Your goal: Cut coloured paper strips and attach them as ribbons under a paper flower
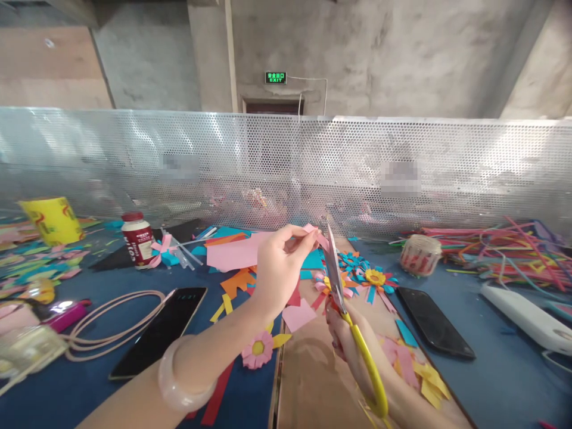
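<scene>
My left hand [286, 259] pinches a small strip of pink paper [320, 239] between thumb and fingertips, held up above the table. My right hand [342, 333] grips a pair of scissors [334, 271] with yellow handles, its blades pointing up and lying right beside the pink strip. Whether the blades are closed on the paper I cannot tell. Below the hands lies a loose piece of pink paper [298, 314]. A pink paper flower [258, 350] with a yellow centre rests near my left forearm. Several blue, yellow and pink paper flowers [374, 277] sit behind my right hand.
Phones lie on the left [163, 330] and right [433, 322]. A dark red bottle [137, 241], a yellow roll [51, 220] and a tape roll [420, 255] stand farther back. Coloured sticks [500, 247] pile up at right. A perforated metal screen [250, 155] borders the table.
</scene>
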Demonstrator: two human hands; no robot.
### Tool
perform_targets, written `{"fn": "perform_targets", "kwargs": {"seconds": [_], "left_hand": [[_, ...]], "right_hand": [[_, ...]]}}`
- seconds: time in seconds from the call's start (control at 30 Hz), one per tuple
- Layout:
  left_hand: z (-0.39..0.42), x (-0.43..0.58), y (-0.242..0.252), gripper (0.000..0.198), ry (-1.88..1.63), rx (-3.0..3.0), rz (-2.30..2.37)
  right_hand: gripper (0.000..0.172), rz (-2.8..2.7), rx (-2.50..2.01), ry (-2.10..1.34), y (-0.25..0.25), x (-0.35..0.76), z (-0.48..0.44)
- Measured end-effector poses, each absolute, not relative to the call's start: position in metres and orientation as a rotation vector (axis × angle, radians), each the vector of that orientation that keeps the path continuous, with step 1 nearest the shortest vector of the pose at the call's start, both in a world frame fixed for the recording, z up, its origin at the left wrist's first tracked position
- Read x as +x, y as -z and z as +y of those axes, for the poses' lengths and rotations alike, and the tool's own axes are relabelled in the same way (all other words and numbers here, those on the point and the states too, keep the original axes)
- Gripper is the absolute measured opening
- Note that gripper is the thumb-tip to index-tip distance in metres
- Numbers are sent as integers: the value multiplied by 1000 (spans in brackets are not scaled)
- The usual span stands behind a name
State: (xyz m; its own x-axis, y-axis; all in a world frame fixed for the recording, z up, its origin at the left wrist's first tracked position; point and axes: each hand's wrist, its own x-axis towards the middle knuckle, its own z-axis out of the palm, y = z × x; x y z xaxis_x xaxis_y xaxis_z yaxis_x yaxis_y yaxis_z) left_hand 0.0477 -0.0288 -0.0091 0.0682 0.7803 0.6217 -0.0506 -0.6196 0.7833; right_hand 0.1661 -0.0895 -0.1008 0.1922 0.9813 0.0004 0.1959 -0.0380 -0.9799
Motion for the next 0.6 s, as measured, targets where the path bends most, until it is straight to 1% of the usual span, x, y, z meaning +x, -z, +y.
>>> {"fn": "perform_targets", "kwargs": {"seconds": [0.37,0.47,0.6], "left_hand": [[-29,48,8,9,-1631,1671,703],[-28,47,9,10,-1630,1679,687],[-27,47,10,12,-1615,1677,675]], "right_hand": [[32,-1143,-1449,-1116,100,165,-91],[31,-1120,-1444,-1108,103,165,-90],[26,-1164,-1491,-1040,104,167,-90]]}}
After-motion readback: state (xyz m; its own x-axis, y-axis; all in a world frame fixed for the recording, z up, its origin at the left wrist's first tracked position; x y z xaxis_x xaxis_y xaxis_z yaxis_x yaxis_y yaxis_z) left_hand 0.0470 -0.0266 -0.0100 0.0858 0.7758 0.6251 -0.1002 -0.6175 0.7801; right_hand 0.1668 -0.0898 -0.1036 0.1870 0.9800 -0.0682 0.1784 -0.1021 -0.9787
